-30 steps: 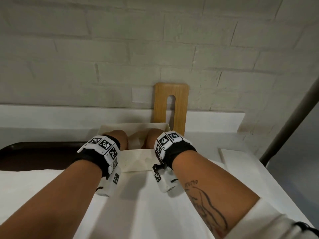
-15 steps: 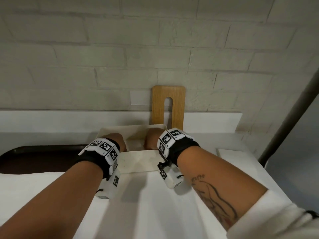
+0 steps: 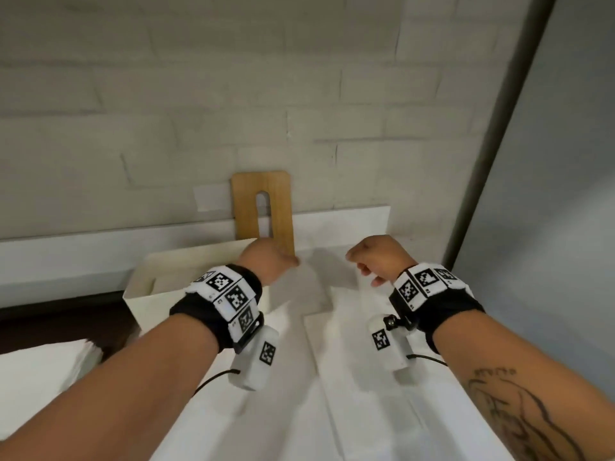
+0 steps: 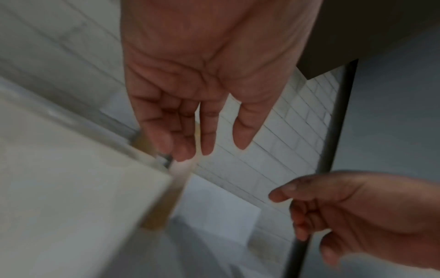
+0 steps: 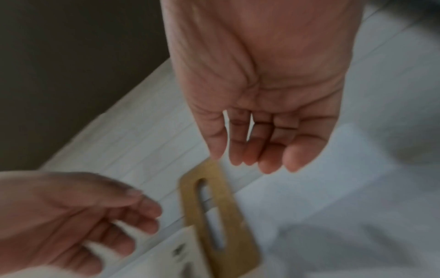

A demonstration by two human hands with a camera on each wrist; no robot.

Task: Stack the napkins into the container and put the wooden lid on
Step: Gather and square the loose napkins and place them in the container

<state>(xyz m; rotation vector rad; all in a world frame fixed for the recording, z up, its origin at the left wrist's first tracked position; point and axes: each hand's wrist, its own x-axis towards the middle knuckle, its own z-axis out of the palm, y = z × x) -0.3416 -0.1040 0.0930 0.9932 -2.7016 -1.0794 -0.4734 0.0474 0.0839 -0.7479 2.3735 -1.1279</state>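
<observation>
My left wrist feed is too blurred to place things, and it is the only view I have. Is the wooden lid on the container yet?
Observer: No. In the head view the wooden lid stands upright against the wall, behind the right rear corner of the container.
Operator: Is the right hand on it?
Observer: No. The head view shows the right hand loosely curled and empty, off to the lid's right.
Operator: Any napkins outside the container?
Observer: Yes. The head view shows a white napkin stack at the near left, by a dark tray.
</observation>
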